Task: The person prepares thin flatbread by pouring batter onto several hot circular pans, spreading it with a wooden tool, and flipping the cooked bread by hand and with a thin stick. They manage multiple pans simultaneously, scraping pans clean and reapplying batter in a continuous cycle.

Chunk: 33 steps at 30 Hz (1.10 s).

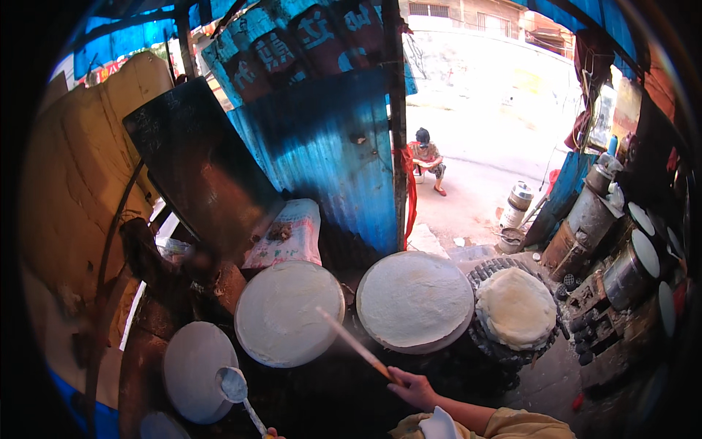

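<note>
One ladle [233,385], left hand [273,434] mostly cropped, right hand [414,391] holding stick [352,339]

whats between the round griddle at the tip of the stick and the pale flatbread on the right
Another pale-topped round griddle lies between the griddle at the tip of the stick and the flatbread, as the head view shows.
</note>
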Motion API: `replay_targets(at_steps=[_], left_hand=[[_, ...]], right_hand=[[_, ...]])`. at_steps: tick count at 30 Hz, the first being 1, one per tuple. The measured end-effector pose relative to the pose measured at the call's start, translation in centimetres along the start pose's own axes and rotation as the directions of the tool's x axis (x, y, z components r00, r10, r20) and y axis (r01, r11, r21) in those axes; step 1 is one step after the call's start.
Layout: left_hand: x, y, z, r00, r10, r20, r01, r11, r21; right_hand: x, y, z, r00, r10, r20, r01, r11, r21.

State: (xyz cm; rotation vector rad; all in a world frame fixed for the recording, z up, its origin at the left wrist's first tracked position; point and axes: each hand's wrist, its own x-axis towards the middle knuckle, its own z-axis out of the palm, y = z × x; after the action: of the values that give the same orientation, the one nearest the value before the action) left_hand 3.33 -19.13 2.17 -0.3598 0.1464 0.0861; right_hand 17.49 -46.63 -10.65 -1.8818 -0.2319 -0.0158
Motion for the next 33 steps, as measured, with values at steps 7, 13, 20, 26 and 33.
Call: replay_targets(at_steps=[7,13,20,26,33], left_hand=[[3.3,-6.4,-1.4,0.99,-0.102,-0.098,0.104,0.994,0.023],[6.6,-13.7,-2.5,0.979,-0.177,-0.102,0.169,0.982,-0.082],[11.3,-16.6,-1.1,1.0,0.024,0.014,-0.025,0.998,0.053],[8.9,-17.2,-2.4,0.988,0.085,0.132,-0.122,0.945,0.304],[2.0,-14.1,-5.3,0.979,0.201,0.026,-0.202,0.979,0.037]], right_hand=[[5.6,7.3,-15.6,0.931,0.175,-0.32,-0.23,0.963,-0.143],[-0.9,9.5,-17.6,0.964,0.263,-0.027,-0.265,0.958,-0.107],[1.3,7.8,-19.8,0.968,0.2,0.149,-0.199,0.98,-0.025],[7.8,7.3,-16.4,0.957,-0.146,0.25,0.213,0.94,-0.265],[11.4,6.7,-10.4,0.839,0.086,0.538,0.324,0.715,-0.62]])
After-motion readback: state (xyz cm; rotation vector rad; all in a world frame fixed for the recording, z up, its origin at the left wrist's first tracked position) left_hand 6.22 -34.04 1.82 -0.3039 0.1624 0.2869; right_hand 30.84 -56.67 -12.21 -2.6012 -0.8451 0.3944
